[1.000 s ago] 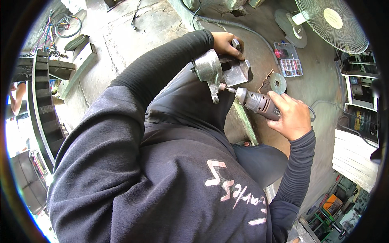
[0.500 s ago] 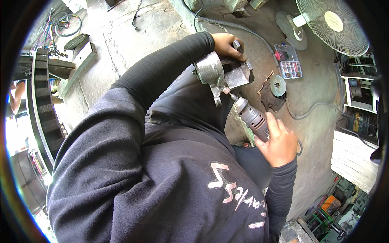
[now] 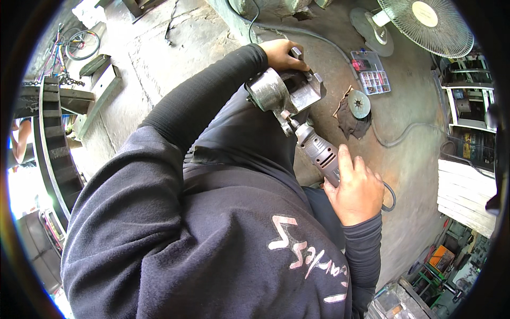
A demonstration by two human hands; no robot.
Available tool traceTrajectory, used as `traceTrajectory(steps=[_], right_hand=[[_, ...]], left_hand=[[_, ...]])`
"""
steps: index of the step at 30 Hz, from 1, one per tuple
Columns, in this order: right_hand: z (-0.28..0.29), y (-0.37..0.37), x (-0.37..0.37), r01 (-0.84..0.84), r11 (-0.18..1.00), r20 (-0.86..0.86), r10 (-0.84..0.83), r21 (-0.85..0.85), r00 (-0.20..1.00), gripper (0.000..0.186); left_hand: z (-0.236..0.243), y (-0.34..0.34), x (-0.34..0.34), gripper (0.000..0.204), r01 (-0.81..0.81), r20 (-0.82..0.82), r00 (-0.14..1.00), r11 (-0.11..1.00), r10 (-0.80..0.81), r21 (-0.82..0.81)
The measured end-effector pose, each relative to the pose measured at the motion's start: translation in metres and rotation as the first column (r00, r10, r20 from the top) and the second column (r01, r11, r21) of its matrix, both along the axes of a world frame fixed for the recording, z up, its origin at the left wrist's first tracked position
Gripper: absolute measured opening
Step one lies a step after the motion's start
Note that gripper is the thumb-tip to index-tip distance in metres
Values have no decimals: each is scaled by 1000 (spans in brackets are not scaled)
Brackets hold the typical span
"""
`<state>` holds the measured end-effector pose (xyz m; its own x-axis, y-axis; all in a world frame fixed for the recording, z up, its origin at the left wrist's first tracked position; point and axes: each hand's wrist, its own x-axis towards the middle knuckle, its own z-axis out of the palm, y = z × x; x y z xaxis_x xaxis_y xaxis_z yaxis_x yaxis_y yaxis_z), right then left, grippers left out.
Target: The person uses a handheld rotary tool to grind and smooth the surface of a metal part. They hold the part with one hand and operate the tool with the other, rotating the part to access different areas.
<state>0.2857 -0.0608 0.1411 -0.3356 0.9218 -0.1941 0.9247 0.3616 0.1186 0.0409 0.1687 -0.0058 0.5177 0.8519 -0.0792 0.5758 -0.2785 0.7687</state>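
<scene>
My left hand (image 3: 284, 55) is closed on the far end of a silvery cast metal part (image 3: 268, 91), which has a round barrel and a flat bracket and lies over my leg. In my right hand (image 3: 356, 189) is a grey-brown rotary tool (image 3: 317, 151), gripped round its body with the cord trailing from its rear. A small pinkish grinding bit (image 3: 286, 115) sits at the tool's tip, against or very close to the part's lower lug. Whether it spins cannot be seen.
On the floor to the right lie a grinding disc (image 3: 359, 105) on a dark cloth (image 3: 353, 123) and an open compartment box (image 3: 375, 80) of small accessories. A fan (image 3: 425, 24) stands beyond. A grey cable (image 3: 396, 142) crosses the floor. White boards (image 3: 462, 194) are at the right.
The whole scene has shifted slightly left in view. The bit has moved a little along the part's lug, toward its barrel side. Both hands keep their holds.
</scene>
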Motion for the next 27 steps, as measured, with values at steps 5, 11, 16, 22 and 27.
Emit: traceTrajectory(steps=[5,11,16,22,27], right_hand=[[5,2,1,33,999,56,-34,11,998,78],[7,2,0,63,998,58,-62,-14,996,80],[6,0,2,40,999,58,-39,-13,998,75],[3,-1,2,33,999,41,-32,-15,999,75],[1,-1,0,16,1000,13,-16,-2,1000,75]], left_hand=[[2,-3,-3,48,-34,-11,999,999,34,-20],[0,-1,-2,51,-30,-10,1000,999,30,-15],[-2,0,-2,53,-30,1,1000,1000,30,-5],[1,-1,-2,51,-31,-17,999,998,30,-63],[0,-1,-2,51,-31,-20,999,999,31,-19]])
